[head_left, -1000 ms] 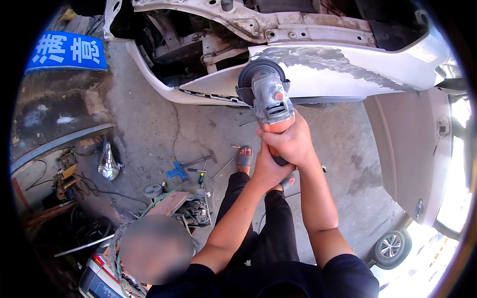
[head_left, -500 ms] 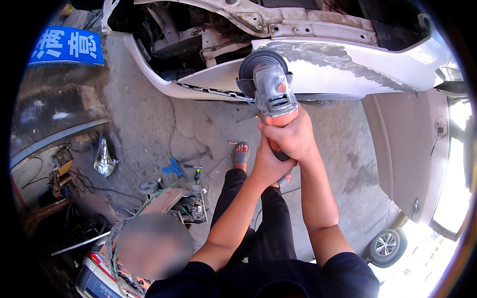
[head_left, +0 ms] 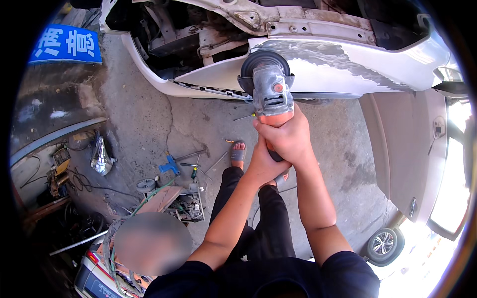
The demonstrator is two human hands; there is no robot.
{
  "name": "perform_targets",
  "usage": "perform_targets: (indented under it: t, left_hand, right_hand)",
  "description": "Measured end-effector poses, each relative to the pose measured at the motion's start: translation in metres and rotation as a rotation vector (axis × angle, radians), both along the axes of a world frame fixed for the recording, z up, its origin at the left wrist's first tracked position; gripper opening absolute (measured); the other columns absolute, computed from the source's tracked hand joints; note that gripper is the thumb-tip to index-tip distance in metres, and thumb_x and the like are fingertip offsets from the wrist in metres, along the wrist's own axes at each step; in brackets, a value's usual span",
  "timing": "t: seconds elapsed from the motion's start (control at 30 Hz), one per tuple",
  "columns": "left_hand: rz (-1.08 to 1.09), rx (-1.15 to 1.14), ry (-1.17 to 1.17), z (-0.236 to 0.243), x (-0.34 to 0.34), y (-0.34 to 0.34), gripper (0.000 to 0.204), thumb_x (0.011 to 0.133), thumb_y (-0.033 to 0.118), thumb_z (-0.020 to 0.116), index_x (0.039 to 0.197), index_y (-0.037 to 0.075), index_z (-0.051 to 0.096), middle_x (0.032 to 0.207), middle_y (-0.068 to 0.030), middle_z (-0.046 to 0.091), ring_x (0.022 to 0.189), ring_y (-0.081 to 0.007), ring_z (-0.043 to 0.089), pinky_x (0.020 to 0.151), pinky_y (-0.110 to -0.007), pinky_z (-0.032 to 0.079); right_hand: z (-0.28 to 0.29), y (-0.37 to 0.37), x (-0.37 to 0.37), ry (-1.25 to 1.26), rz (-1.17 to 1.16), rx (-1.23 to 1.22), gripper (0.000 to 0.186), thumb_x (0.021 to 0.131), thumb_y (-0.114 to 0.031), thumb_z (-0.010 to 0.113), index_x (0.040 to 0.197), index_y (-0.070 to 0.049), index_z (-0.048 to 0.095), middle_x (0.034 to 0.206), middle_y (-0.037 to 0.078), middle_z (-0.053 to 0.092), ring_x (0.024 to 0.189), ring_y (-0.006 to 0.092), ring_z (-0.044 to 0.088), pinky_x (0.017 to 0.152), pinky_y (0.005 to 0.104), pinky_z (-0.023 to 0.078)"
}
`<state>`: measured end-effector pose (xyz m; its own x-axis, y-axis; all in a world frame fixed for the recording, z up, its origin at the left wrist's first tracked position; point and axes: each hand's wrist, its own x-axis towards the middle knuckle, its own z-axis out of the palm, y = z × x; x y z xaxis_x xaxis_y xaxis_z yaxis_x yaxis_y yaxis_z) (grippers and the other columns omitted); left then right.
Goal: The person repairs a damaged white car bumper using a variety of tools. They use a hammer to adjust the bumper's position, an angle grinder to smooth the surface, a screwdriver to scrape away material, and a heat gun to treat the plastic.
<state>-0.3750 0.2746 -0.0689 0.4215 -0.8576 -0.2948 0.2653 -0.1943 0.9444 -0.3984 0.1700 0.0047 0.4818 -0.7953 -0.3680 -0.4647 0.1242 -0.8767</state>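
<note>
An angle grinder (head_left: 273, 94) with a grey head and an orange body points away from me. My right hand (head_left: 289, 135) is closed round its body just behind the head. Lower down, my left hand (head_left: 264, 161) wraps the rear end, pressed against the right. A dark round disc (head_left: 262, 62) at the grinder's tip lies over the edge of a white car body panel (head_left: 318, 74); whether it touches cannot be told. Beside the disc, a scuffed grey patch (head_left: 323, 52) runs rightward along the panel.
On the concrete floor lie a hammer (head_left: 191, 154), a blue tool (head_left: 170, 165) and a screwdriver (head_left: 194, 172). Left of my legs is a crate of parts (head_left: 191, 206), near a person with a blurred head (head_left: 153, 243). A beige car door (head_left: 412, 149) and a wheel (head_left: 385, 247) are at right.
The grinder has shifted very slightly forward and right along the panel, both hands keeping their hold. The whole view has slid a little to the left.
</note>
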Motion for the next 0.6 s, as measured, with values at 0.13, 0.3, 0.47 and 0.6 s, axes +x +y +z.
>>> perform_targets:
  t: [0.13, 0.3, 0.47, 0.6]
  left_hand:
    - [-0.079, -0.058, 0.066, -0.007, 0.005, 0.004, 0.087, 0.062, 0.011, 0.082, 0.135, 0.005, 0.036, 0.127, -0.0127, 0.055, 0.118, -0.0246, 0.055, 0.098, -0.036, 0.044]
    - [-0.099, -0.125, 0.013, -0.013, 0.007, 0.001, 0.088, 0.061, 0.010, 0.081, 0.136, 0.005, 0.035, 0.126, -0.0115, 0.055, 0.116, -0.0237, 0.055, 0.096, -0.036, 0.045]
    - [-0.084, -0.058, 0.123, -0.006, 0.006, 0.001, 0.089, 0.061, 0.009, 0.081, 0.137, 0.006, 0.034, 0.123, -0.0113, 0.056, 0.113, -0.0227, 0.057, 0.093, -0.035, 0.046]
    - [-0.062, -0.104, 0.082, 0.001, 0.011, -0.004, 0.088, 0.061, 0.010, 0.081, 0.135, 0.006, 0.035, 0.120, -0.0112, 0.057, 0.111, -0.0222, 0.057, 0.092, -0.035, 0.047]
  right_hand:
    - [0.007, 0.004, 0.003, -0.012, 0.006, -0.045, 0.050, 0.068, -0.024, 0.080, 0.101, 0.005, 0.058, 0.091, 0.016, 0.069, 0.086, 0.0219, 0.067, 0.078, 0.0333, 0.051]
    - [0.009, 0.006, 0.004, -0.005, -0.017, -0.083, 0.050, 0.068, -0.026, 0.081, 0.099, 0.006, 0.057, 0.091, 0.021, 0.069, 0.087, 0.0302, 0.069, 0.077, 0.0353, 0.052]
    - [0.009, 0.005, 0.005, -0.030, -0.013, -0.144, 0.050, 0.067, -0.025, 0.082, 0.098, 0.005, 0.057, 0.089, 0.020, 0.069, 0.085, 0.0300, 0.070, 0.076, 0.0355, 0.052]
    - [0.009, 0.001, 0.006, -0.071, -0.003, -0.115, 0.049, 0.067, -0.024, 0.082, 0.097, 0.005, 0.058, 0.088, 0.019, 0.069, 0.084, 0.0270, 0.070, 0.076, 0.0344, 0.052]
